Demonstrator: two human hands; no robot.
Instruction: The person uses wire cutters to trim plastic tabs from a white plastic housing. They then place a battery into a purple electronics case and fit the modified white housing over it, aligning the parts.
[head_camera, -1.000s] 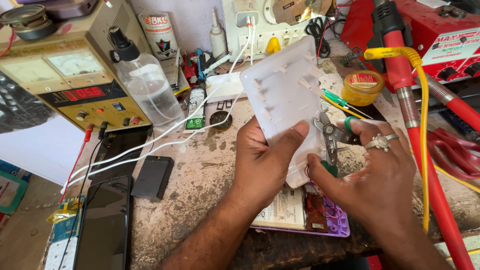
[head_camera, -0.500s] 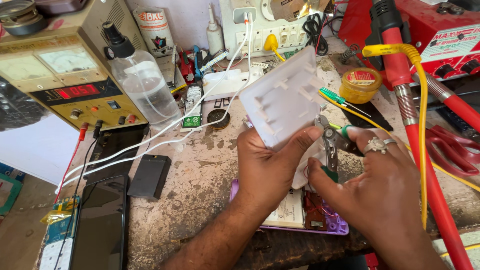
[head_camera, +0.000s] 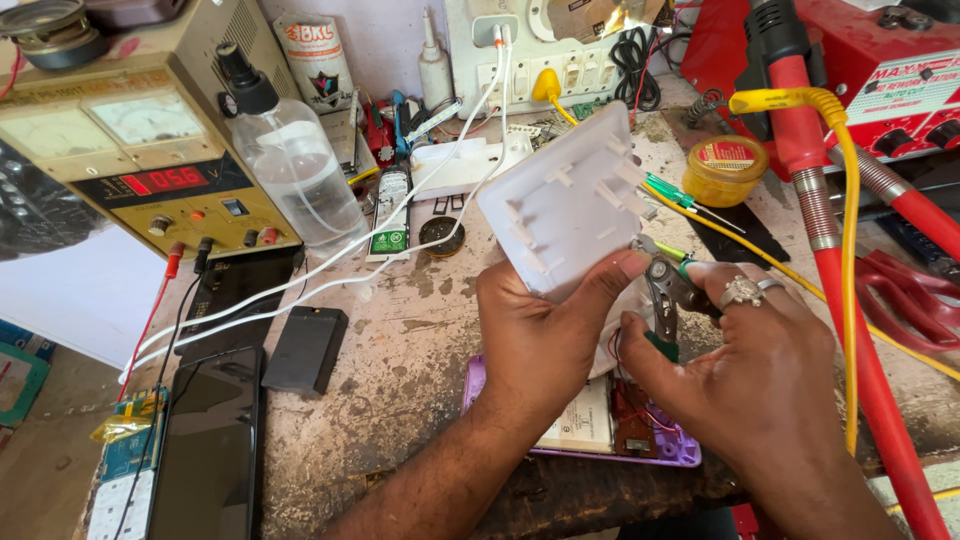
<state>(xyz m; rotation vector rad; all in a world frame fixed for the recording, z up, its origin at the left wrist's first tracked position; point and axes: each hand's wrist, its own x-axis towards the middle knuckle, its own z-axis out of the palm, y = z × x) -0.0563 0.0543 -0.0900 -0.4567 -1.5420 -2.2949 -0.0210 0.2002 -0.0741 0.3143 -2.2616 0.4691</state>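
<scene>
**Obs.:** Clamped between thumb and fingers of the left hand is a white plastic cover, held by its lower edge and tilted up off the bench, ribbed inner face shown to the camera.

**Check:** And the right hand?

**Obs.:** It is closed around green-handled pliers; the nose is set at the cover's lower right edge, just beside the left thumb. Whether the nose bites the plastic cannot be told.

**Check:** Axis and direction?

**Obs.:** The cover's long axis is seen to run from lower left to upper right, up and away from the left grip. The pliers lie nearly upright, and the right hand is nearer to them.

**Check:** Counts?

**Obs.:** One cover, one pair of pliers, two hands. Below them one opened purple-edged device is noted on the workbench.
</scene>
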